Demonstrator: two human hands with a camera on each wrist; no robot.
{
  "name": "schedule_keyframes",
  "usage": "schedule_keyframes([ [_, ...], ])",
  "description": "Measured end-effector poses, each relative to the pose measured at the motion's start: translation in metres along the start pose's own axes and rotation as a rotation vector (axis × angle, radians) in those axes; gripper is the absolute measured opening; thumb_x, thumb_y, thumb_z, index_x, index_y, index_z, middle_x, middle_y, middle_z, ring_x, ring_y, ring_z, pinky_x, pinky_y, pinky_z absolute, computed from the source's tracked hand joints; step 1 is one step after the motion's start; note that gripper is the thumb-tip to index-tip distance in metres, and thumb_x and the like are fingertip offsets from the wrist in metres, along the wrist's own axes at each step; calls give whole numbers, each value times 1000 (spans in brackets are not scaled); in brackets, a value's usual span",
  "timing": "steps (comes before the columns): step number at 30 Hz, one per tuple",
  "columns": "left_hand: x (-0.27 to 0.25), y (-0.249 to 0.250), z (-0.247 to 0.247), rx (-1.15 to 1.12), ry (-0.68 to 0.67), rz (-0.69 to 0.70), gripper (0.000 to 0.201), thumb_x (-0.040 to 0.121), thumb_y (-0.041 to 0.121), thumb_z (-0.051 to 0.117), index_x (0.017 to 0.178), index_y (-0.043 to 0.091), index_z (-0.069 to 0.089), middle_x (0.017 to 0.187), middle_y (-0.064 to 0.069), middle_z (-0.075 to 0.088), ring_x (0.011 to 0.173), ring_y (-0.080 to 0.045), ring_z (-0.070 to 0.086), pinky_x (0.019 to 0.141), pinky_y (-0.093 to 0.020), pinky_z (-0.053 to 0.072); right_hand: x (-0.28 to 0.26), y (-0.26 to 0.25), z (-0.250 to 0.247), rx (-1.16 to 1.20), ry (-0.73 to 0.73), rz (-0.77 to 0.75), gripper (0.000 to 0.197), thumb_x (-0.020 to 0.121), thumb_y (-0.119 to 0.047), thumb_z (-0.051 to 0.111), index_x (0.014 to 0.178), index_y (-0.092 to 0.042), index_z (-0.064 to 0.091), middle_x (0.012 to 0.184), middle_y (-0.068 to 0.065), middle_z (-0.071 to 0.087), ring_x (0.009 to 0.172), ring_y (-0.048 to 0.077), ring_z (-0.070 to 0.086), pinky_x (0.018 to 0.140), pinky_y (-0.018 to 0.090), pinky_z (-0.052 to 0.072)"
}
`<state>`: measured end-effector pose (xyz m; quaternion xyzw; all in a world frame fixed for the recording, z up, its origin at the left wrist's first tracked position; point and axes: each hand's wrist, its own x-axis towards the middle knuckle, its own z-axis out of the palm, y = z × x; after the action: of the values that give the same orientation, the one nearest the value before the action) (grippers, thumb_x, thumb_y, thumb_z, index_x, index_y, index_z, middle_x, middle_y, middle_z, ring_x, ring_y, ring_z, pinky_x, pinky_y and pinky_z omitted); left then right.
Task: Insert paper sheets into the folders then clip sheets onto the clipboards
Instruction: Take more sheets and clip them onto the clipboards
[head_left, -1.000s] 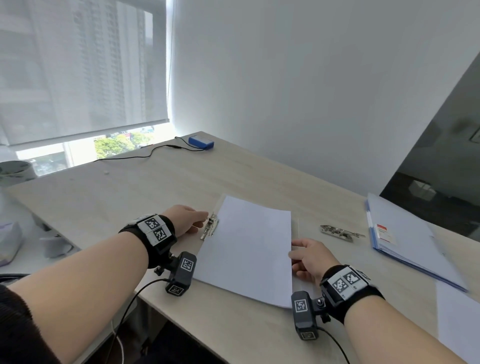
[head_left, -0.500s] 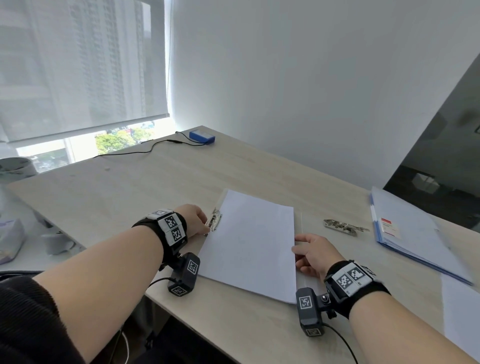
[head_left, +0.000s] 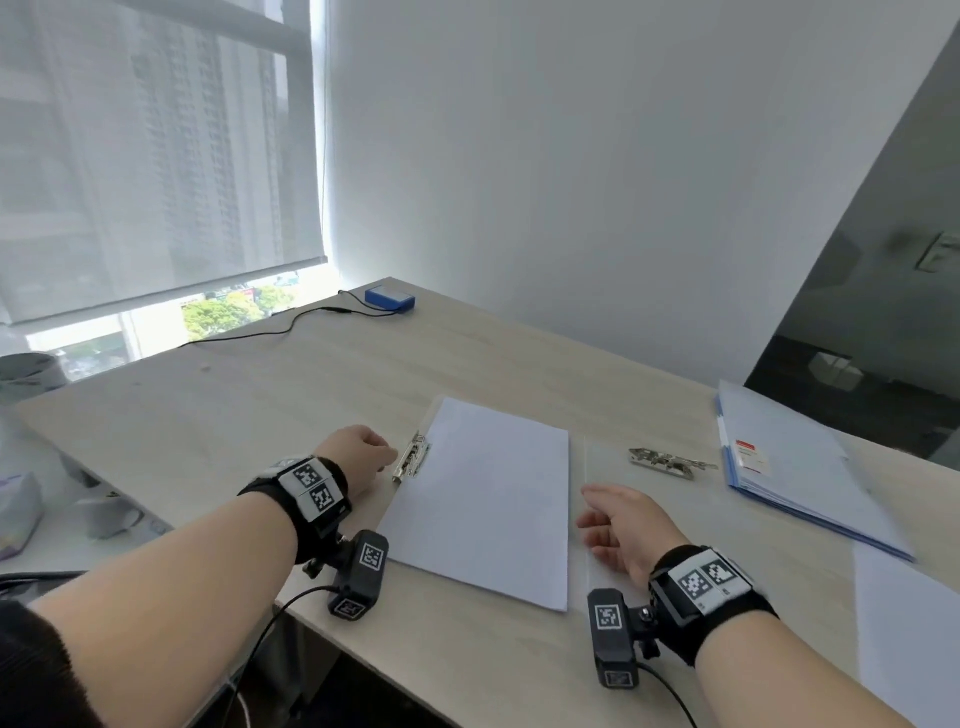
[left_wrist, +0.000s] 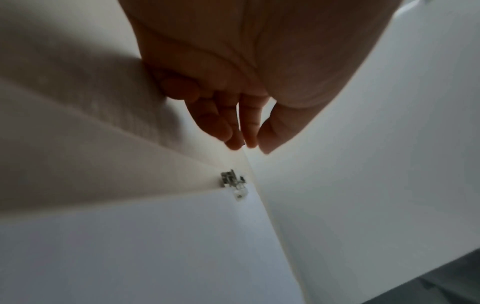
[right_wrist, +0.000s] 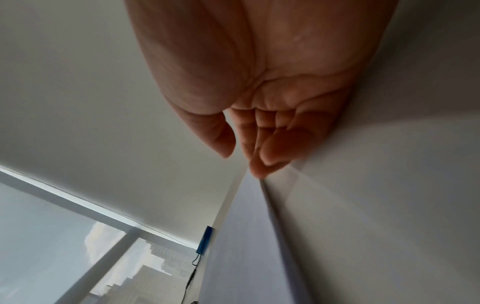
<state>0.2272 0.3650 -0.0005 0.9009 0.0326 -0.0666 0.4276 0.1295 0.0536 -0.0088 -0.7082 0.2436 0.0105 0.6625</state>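
Observation:
A white paper sheet (head_left: 483, 499) lies on a clear clipboard on the wooden desk (head_left: 234, 415). Its left edge meets the metal clip (head_left: 410, 464). My left hand (head_left: 363, 457) sits just left of that clip, apart from it, fingers loosely together and holding nothing. In the left wrist view the left hand (left_wrist: 246, 144) hovers over the clip (left_wrist: 231, 181) and the sheet (left_wrist: 130, 246). My right hand (head_left: 613, 519) rests relaxed beside the sheet's right edge, holding nothing. The right wrist view shows the right hand (right_wrist: 246, 160) by the sheet (right_wrist: 233, 257).
A second metal clip (head_left: 670, 462) on another clear board lies to the right. Blue folders (head_left: 789, 467) with papers are stacked at the far right, and a loose sheet (head_left: 909, 623) lies near the right front. A blue box (head_left: 389, 299) with a cable sits at the back.
My left hand has drawn back from the clip it was touching. My right hand has come off the sheet's right edge. The head view has tilted upward.

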Motion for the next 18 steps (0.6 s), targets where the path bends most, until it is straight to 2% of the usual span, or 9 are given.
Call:
schedule_keyframes([
  [3,-30,13,6,-203,34,68,9,88,17,59,87,12,67,77,-3,66,66,-19,57,62,-26,45,-21,10,-21,31,31,-14,18,98,-21,58,112,-13,66,83,11,64,50,14,54,40,22,42],
  [5,-55,33,21,-312,-35,125,9,89,15,58,85,12,66,77,-3,66,66,-18,56,53,-23,40,-38,17,-38,46,62,-27,18,98,-21,57,110,-13,68,84,12,64,53,15,54,41,23,41],
  [7,-78,56,44,-374,-148,176,9,90,16,59,83,14,65,77,-2,66,64,-16,56,52,-22,38,-56,23,-58,45,111,-42,18,98,-22,57,108,-13,69,84,13,65,55,16,54,42,24,41],
  [10,-110,93,88,-400,-328,248,10,89,19,59,82,16,64,75,2,68,67,-14,59,59,-27,41,-85,31,-94,38,187,-77,18,97,-22,58,106,-12,70,81,12,65,55,16,53,44,24,40],
  [13,-143,130,141,-346,-482,343,10,90,20,59,85,17,66,81,2,72,75,-13,65,63,-28,45,-119,40,-143,25,291,-98,17,96,-23,59,104,-13,71,79,10,66,55,17,53,47,25,40],
  [16,-173,161,194,-214,-595,432,11,86,24,60,85,20,70,88,0,74,83,-21,68,68,-31,51,-156,53,-199,-4,433,-93,17,95,-24,59,100,-14,72,79,8,67,61,19,54,53,27,41],
  [18,-189,178,227,-67,-651,491,14,87,28,60,92,23,72,90,1,72,80,-18,64,77,-33,54,-180,64,-235,-9,540,-67,17,95,-23,59,99,-13,72,80,7,67,66,20,54,56,28,42],
])
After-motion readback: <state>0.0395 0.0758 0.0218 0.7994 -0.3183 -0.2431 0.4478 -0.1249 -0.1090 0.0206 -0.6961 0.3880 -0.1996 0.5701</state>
